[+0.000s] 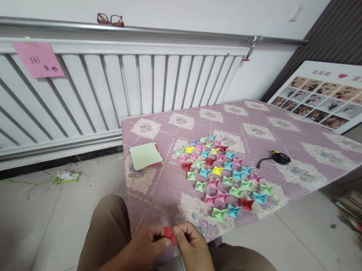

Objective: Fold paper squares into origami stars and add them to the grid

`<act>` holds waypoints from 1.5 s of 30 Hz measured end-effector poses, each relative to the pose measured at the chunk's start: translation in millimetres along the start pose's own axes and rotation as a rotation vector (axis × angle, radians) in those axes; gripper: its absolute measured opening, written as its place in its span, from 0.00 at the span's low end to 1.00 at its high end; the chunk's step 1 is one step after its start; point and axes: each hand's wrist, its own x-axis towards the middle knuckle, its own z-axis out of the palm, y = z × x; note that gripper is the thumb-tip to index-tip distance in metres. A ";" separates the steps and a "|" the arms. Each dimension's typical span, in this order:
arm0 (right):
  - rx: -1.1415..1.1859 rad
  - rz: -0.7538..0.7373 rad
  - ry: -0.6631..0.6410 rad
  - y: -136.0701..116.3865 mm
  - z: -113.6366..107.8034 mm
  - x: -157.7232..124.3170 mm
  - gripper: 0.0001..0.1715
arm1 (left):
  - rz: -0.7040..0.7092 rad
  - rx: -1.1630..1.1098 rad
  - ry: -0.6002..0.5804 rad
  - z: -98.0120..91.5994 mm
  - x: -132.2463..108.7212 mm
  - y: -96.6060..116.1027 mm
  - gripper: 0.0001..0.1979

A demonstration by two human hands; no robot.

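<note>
Red paper (170, 234) right here, over near end of tablecloth (163, 191), between my hands, neither nearer; left hand (148, 244) pinching one side, right hand (191, 245) other; long axis unclear; folded paper pieces (217, 170) ahead.

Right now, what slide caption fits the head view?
Left hand and right hand pinch a small red folded paper near colourful pointed paper pieces.

Pinching red folded paper (171, 236) between left hand (148, 244) and right hand (193, 245), at the near end of the table (159, 191). Facing colourful folded pieces (217, 170) in rows, with a paper stack (145, 155) to their left, a black cord (280, 158) to their right, and a white radiator (171, 80) bearing a pink note (38, 59) beyond.
</note>
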 end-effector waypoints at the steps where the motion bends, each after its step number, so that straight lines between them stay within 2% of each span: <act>1: 0.017 0.007 0.003 0.5 0.5 0.1 0.22 | 0.002 0.006 0.001 0.7 0.0 -0.7 0.08; 8: 0.257 0.179 -0.038 7.7 4.0 -0.6 0.22 | -0.010 0.023 0.018 1.4 0.6 -3.4 0.07; 11: 0.255 0.178 -0.061 7.2 4.0 -1.7 0.23 | -0.016 0.036 0.023 1.6 -1.2 -1.1 0.08; 15: 0.241 0.150 -0.024 10.8 8.9 -1.2 0.26 | 0.065 0.069 0.018 3.0 -3.1 0.3 0.08; 19: 0.270 0.177 -0.022 20.7 13.4 2.3 0.26 | 0.056 0.108 0.027 2.9 0.7 -10.4 0.07; 23: 0.180 0.159 -0.073 26.3 9.1 6.9 0.20 | -0.032 0.078 0.061 3.0 9.7 -30.1 0.07; 28: 0.023 0.010 -0.106 27.7 0.1 16.9 0.10 | -0.057 0.144 0.066 5.8 21.9 -43.5 0.08; 31: -0.114 -0.032 -0.140 33.4 -5.3 26.6 0.08 | -0.038 0.251 0.050 3.2 27.3 -45.4 0.07; 34: -0.224 -0.068 -0.177 41.8 -9.1 35.3 0.08 | 0.058 0.341 0.060 -4.9 32.3 -47.3 0.07; 38: -0.309 -0.087 -0.189 49.8 -8.2 41.3 0.07 | 0.146 0.577 0.084 -14.7 42.2 -48.3 0.10; 45: -0.544 -0.171 -0.175 51.8 -10.4 48.5 0.07 | 0.144 0.771 -0.061 -11.2 61.0 -40.3 0.08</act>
